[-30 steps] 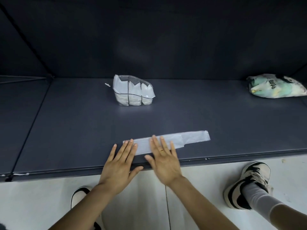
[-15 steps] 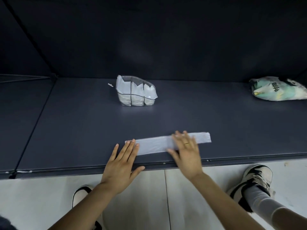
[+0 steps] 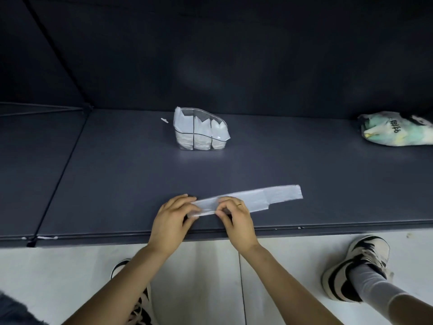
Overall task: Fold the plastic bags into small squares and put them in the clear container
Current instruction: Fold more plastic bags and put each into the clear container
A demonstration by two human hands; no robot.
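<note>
A white plastic bag [image 3: 257, 198], folded into a long narrow strip, lies near the front edge of the dark table [image 3: 117, 184]. My left hand [image 3: 174, 219] pinches the strip's left end, which is lifted a little off the surface. Just to its right, my right hand [image 3: 236, 219] pinches the strip too, fingers curled. The strip's right part lies flat and reaches out to the right. The clear container [image 3: 201, 130] stands further back at the middle, its compartments holding several folded white bags.
A bundle of printed green-and-white plastic bags [image 3: 396, 131] lies at the far right of the table. A small white scrap [image 3: 164, 120] sits left of the container. Below the table edge [image 3: 304, 227] are a white floor and my shoes.
Both hands were flat on the strip, the right one sliding rightward to smooth it. Now the right hand is back at the left end and both hands pinch and lift that end.
</note>
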